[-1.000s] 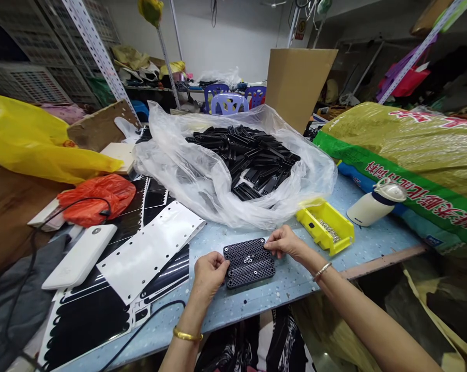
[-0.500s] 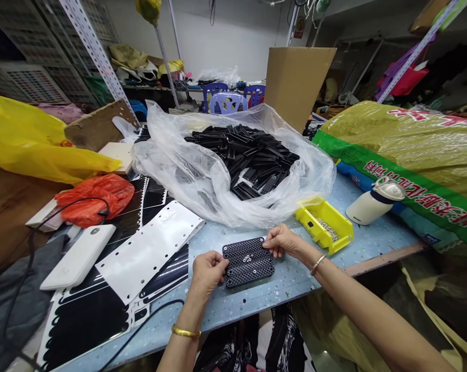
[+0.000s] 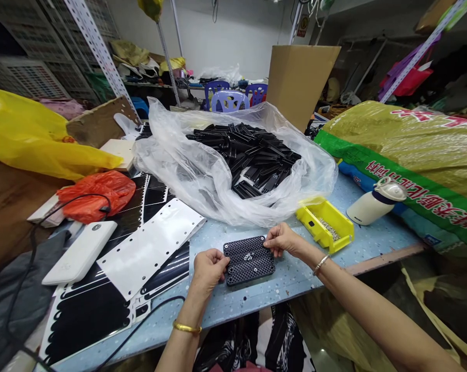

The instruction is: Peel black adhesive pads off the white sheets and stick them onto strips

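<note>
A black rectangular piece with a mesh surface (image 3: 243,266), made of strips side by side, lies on the blue speckled table. A little cluster of small silvery rings, like nuts or washers (image 3: 247,257), sits on its middle, with a few single ones elsewhere. At its left edge my left hand (image 3: 210,268) is closed in a pinch, the thumb tip touching the edge. My right hand (image 3: 283,240) pinches at the upper right corner. Whatever is between the fingertips of either hand is too small or hidden to make out.
A clear plastic bag (image 3: 171,170) full of black strips (image 3: 252,150) lies behind. To the right stand a yellow bin (image 3: 314,232) of small metal parts and a white bottle (image 3: 373,204). White punched sheet (image 3: 151,248), white power bank (image 3: 80,253) and cable lie left.
The whole view has shifted slightly. Both hands stay at the same places on the black mesh piece, with no other visible movement.
</note>
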### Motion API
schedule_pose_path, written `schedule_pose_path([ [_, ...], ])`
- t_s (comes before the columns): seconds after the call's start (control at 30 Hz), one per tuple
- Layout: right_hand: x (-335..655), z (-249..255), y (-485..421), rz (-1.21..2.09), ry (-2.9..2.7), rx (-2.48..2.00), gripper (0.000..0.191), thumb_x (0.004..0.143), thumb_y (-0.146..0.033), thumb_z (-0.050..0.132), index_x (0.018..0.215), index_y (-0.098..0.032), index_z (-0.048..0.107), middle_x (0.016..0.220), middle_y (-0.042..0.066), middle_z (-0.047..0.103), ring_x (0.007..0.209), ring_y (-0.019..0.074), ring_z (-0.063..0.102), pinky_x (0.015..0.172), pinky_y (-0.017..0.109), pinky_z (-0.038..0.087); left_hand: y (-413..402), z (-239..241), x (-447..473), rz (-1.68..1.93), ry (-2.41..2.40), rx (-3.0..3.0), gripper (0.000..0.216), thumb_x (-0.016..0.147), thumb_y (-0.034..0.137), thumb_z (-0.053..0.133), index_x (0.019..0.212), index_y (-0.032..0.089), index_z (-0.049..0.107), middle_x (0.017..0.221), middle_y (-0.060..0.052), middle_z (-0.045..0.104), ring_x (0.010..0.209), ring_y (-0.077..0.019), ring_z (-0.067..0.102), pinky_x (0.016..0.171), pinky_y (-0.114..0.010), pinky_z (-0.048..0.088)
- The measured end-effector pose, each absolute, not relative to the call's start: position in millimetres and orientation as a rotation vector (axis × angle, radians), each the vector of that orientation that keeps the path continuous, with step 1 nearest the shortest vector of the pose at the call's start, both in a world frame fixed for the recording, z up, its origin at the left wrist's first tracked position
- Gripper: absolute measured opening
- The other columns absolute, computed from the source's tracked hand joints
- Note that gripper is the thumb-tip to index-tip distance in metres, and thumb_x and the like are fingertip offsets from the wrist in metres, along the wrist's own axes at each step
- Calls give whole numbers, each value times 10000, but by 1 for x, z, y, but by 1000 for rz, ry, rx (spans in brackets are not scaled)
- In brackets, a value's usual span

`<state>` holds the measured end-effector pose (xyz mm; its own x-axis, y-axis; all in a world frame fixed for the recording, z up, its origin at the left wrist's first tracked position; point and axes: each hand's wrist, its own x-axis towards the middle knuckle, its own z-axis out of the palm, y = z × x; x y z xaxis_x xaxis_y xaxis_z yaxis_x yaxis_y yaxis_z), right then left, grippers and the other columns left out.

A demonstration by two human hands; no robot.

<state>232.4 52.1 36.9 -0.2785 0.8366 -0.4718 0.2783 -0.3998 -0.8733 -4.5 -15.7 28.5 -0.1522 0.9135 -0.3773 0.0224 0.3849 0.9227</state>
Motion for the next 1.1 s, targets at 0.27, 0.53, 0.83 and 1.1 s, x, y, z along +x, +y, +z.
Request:
schedule_pose_path([
  [0.27, 231, 39, 51, 1702, -1414, -1574, 199, 539, -283, 735, 575, -144, 597, 408, -21, 584, 323, 100, 538, 284, 154, 378, -15, 32, -5, 1002, 1499, 833, 192, 500, 294, 675, 462, 172, 531, 346, 23, 522, 253, -87, 440, 264, -163, 238],
  [0.53, 228, 37, 45, 1613, -1454, -1597, 211, 573, -290, 747, 577, -153, 586, 394, -33, 557, 317, 91, 515, 288, 153, 344, -15, 30, -6, 1021, 1502, 793, 223, 500, 349, 675, 496, 164, 551, 358, 13, 533, 254, -95, 446, 258, -166, 216],
  [0.83, 225, 35, 47, 1597, -1466, -1610, 153, 582, -218, 706, 529, -154, 577, 383, -32, 543, 311, 90, 495, 299, 170, 342, -11, 24, -3, 1061, 1567, 792, 221, 515, 347, 690, 496, 161, 572, 354, 6, 537, 260, -102, 451, 282, -179, 225],
  [1.1, 225, 31, 47, 1581, -1473, -1576, 160, 563, -219, 699, 498, -156, 567, 361, -30, 523, 306, 94, 488, 299, 175, 350, -10, 20, 3, 1160, 1662, 819, 189, 565, 318, 665, 480, 158, 613, 304, 66, 434, 265, -41, 293, 325, -188, 191],
])
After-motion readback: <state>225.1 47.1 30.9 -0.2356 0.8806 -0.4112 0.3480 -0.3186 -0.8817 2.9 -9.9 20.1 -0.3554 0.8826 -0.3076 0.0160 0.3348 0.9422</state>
